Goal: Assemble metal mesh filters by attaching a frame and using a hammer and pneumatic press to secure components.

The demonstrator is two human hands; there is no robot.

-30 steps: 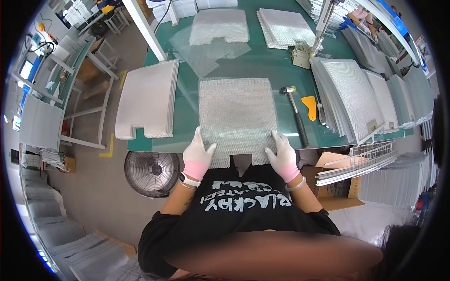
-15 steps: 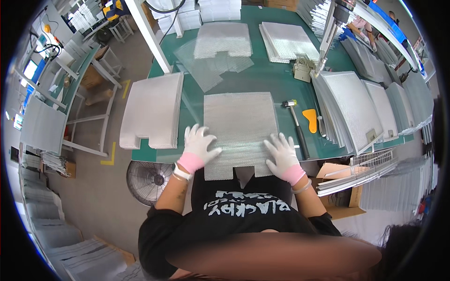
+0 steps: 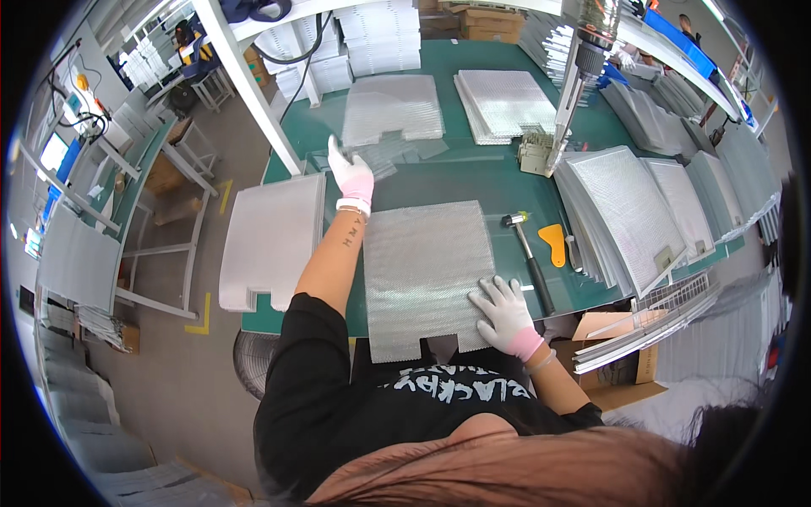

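Observation:
In front of me a grey metal mesh sheet (image 3: 427,270) lies on the green table, with a notch in its near edge. My right hand (image 3: 505,314), in a white glove with a pink cuff, rests flat on its near right corner, fingers spread. Stretched forward past the sheet's far left corner is my left hand (image 3: 351,173), gloved alike, its fingers extended and nothing visible in them. It is at the left end of some thin clear sheets (image 3: 393,159), partly covering them. Beyond these lies another notched mesh stack (image 3: 393,110).
Notched panels (image 3: 274,241) are stacked at the left edge. On the right lie a mallet (image 3: 532,266), a yellow scraper (image 3: 552,245) and leaning mesh panels (image 3: 621,207). Small metal plates (image 3: 536,152) sit beside a post. Another panel stack (image 3: 507,106) lies farther back.
My left hand has left the mesh sheet's left edge and reached forward to the clear sheets. My right hand stays on the sheet's right side. The whole view has shifted.

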